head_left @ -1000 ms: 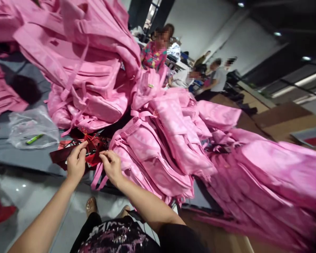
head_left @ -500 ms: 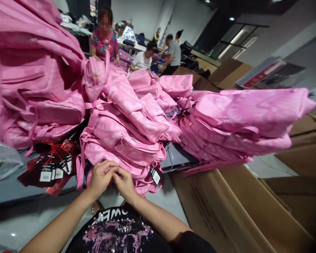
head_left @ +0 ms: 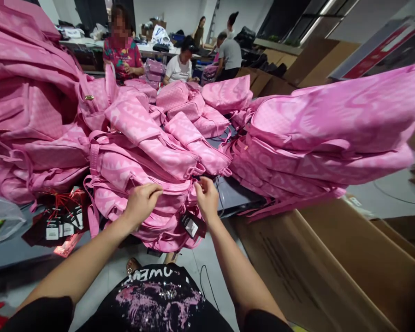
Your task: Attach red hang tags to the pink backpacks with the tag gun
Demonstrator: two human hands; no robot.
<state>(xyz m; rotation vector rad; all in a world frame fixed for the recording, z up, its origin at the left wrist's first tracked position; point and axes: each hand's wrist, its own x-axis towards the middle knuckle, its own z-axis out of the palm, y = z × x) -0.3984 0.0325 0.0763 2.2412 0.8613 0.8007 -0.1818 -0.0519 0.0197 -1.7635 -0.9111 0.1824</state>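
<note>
Pink patterned backpacks lie stacked in front of me, with two slim pink pouches on top. My left hand is closed in a pinch at the front of the stack; what it holds, if anything, is too small to see. To its right, my right hand is raised at the stack's right corner, fingers curled together near a strap end; its fingertip contact is unclear. A black tag with a white label hangs below, between the hands. Several more tags with red strings lie at the left.
A taller pile of pink bags rises at the left, another stack at the right. Cardboard boxes stand at the lower right. A plastic bag lies far left. Several people work behind.
My hands, together at the front of the stack before, have moved apart and up, the right one further to the right. The view has also shifted.
</note>
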